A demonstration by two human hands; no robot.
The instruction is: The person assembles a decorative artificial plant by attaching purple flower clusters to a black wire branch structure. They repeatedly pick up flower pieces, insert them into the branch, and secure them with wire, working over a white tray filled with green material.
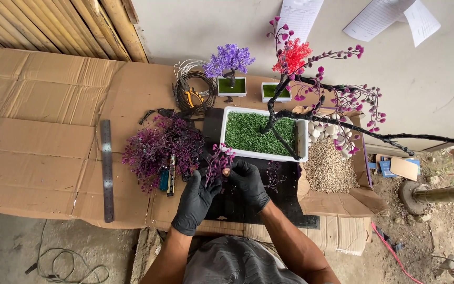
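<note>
While both gloved hands are meeting over the black mat (248, 202), the left hand (195, 202) is closing its fingers around the stem of a small purple sprig (217, 160), and the right hand (248, 181) is pinching the same sprig from the other side, just in front of the white tray (301, 141) of green turf. A black wire tree (311, 113) with purple buds is standing in that tray. A heap of purple sprigs (158, 150) is lying to the left, a steel ruler (106, 168) beyond it, pebbles (328, 168) spreading on the right.
</note>
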